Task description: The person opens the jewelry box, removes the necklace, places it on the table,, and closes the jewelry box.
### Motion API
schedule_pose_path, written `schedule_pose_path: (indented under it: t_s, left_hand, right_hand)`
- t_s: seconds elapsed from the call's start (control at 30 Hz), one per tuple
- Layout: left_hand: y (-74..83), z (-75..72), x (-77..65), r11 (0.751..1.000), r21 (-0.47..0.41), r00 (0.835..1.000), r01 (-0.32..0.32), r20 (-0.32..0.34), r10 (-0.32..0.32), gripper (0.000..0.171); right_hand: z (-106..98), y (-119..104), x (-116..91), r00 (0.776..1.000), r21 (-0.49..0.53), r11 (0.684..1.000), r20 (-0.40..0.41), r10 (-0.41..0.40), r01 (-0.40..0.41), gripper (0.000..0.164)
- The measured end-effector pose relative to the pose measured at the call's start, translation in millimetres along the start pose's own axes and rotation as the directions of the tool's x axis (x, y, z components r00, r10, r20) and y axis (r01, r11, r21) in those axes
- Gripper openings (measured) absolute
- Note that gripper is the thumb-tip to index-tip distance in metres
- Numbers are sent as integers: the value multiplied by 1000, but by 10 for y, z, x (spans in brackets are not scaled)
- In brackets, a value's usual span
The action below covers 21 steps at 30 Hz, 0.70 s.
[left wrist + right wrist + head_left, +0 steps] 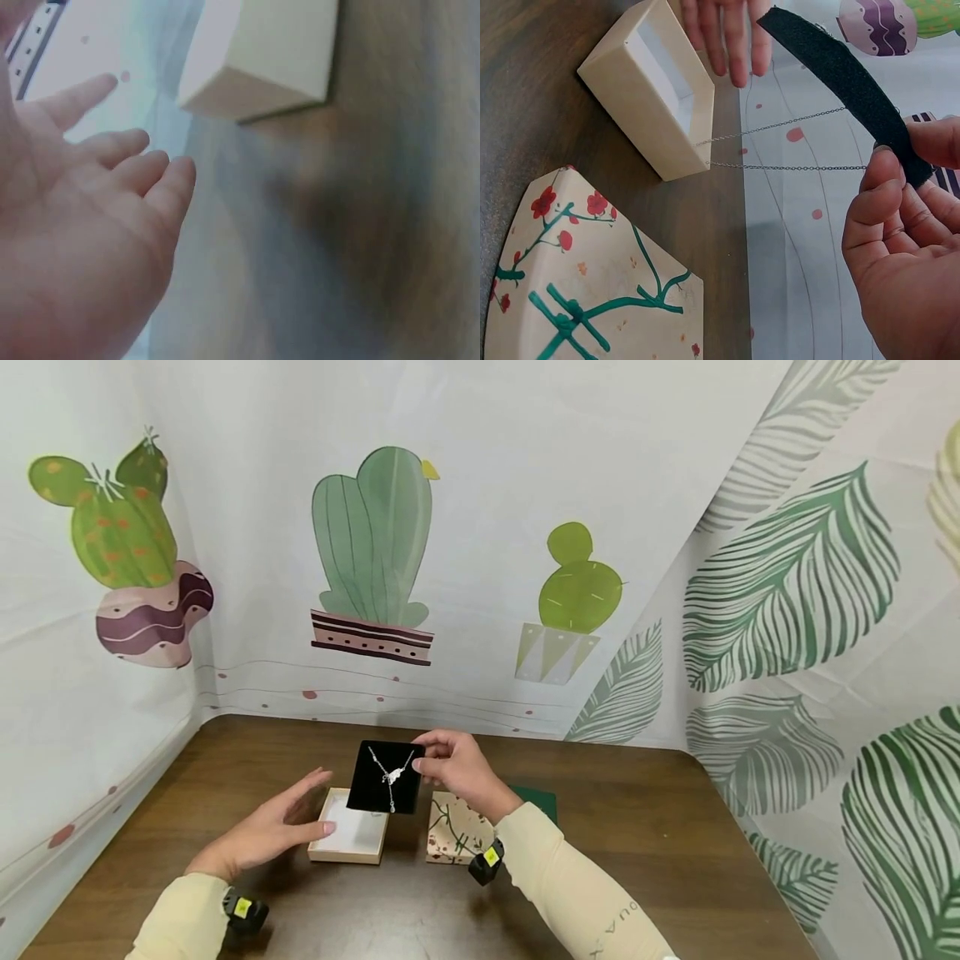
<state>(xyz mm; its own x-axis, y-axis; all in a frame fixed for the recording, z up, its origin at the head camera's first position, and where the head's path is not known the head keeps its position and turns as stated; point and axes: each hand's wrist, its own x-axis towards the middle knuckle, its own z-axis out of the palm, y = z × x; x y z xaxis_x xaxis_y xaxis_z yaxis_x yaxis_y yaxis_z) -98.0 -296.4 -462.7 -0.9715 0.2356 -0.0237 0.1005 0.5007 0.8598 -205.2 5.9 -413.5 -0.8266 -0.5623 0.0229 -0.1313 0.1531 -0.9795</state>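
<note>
My right hand (463, 774) pinches the right edge of a black jewelry card (367, 789) between thumb and fingers. A silver necklace (394, 774) with a pendant lies across the card's front. In the right wrist view the card (829, 60) looks bent, and two strands of chain (780, 166) run from behind it toward the box. Below the card stands an open cream box (345, 857) with a white inside, partly hidden by the card. My left hand (273, 831) is spread at the box's left side, holding nothing; whether its thumb touches the rim I cannot tell.
Right of the box lies a cream lid (448, 835) with painted branches and red flowers, partly under my right forearm. A dark green flat item (542, 802) shows behind that arm. The brown table (630, 860) meets a cactus-print cloth (480, 702) at the back.
</note>
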Motion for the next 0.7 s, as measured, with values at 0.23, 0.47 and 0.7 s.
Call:
schedule_pose_path:
  t_s: [0.23,0.47,0.7]
  left_hand:
    - [169,63,36,997,-66,975,48,-215,-61,60]
    - [419,234,79,909,-405,956,98,-216,-199,50]
    - [572,362,120,791,-598,961,132,-117,-249,53]
  right_hand:
    - [30,-34,-30,1000,32,999,16,6,-6,33]
    - [57,-59,-42,999,50,999,28,19,-21,34]
    - [107,-70,-33,999,79,997,44,17,-20,34]
